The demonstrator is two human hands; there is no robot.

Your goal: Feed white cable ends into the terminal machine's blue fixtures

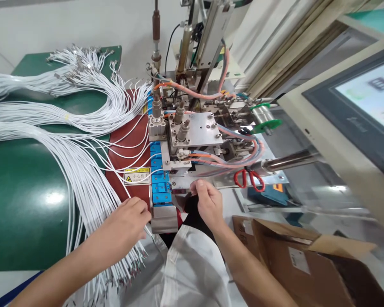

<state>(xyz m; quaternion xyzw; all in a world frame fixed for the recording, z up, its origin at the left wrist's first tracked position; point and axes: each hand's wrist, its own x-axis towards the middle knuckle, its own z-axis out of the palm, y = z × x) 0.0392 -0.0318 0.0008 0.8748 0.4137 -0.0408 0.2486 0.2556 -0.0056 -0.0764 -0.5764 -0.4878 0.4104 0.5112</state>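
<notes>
My left hand [129,219] is closed over the near bundle of white cables [92,192], left of the blue clamp blocks [161,187]. One white cable runs into its curled fingers from above, and a stretch of cable shows just below them. My right hand [208,202] is closed in a pinch at the machine's front edge, right of the blue blocks. Whatever its fingertips hold, if anything, is too small to make out. Several cables lead from the bundles into the blue blocks along the red-brown conveyor bed [124,140].
A metal press unit [195,128] with air hoses stands behind the blocks. Red-handled scissors [249,180] and a wire spool [265,118] are to its right. A screen [368,94] juts in at right, above a cardboard box [301,264]. A green table [25,192] spans the left.
</notes>
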